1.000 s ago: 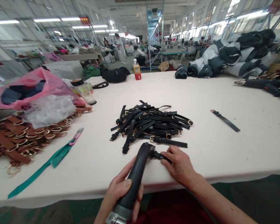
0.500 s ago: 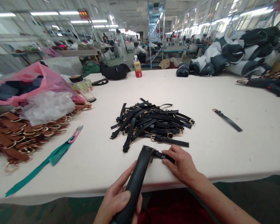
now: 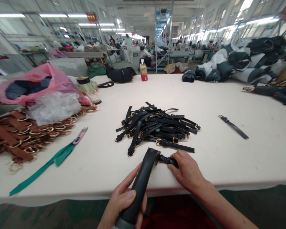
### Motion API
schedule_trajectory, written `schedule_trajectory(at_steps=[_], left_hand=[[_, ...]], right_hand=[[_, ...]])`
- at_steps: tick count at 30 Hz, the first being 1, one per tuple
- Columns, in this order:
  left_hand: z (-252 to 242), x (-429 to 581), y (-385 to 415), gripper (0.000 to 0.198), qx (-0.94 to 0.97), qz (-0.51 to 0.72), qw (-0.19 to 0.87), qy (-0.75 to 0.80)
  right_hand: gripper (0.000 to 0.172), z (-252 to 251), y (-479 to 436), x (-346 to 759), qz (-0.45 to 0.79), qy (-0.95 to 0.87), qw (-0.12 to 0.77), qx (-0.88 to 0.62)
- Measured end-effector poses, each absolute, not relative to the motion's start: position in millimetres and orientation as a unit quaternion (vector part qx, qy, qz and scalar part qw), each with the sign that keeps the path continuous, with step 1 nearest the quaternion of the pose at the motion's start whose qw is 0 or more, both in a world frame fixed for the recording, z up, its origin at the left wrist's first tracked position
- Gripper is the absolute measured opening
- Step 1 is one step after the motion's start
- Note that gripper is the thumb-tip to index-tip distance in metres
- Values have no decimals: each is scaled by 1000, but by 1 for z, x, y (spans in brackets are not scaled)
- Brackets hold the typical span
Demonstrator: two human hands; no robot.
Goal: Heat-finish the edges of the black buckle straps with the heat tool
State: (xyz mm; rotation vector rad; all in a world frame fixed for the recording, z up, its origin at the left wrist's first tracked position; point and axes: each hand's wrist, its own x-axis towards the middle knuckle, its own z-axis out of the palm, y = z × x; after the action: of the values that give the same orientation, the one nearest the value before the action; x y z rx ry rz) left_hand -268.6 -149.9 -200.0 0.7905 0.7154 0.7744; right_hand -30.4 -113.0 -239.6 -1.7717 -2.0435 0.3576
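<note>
Down at the worktop edge, the left hand grips a black tool; the right hand pinches a black strap at its nozzle.

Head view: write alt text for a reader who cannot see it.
The left hand grips a black handheld tool whose tip meets a black strap pinned under the right hand on a white table, before a pile of black buckled straps.

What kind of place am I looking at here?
Most likely a factory floor making straps or garments. A pile of black buckled straps lies on a long white table, brown straps are stacked at the left, fabric rolls at the right, and rows of workstations run behind.
</note>
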Motion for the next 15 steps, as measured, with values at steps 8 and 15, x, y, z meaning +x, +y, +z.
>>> schedule_trajectory(at_steps=[8, 15], left_hand=[[-196, -266, -155, 75, 370, 375, 777, 344], [-199, -267, -153, 74, 369, 377, 781, 333]], right_hand=[[15, -248, -108, -40, 137, -732, 236, -624], [18, -250, -99, -42, 147, -723, 224, -637]])
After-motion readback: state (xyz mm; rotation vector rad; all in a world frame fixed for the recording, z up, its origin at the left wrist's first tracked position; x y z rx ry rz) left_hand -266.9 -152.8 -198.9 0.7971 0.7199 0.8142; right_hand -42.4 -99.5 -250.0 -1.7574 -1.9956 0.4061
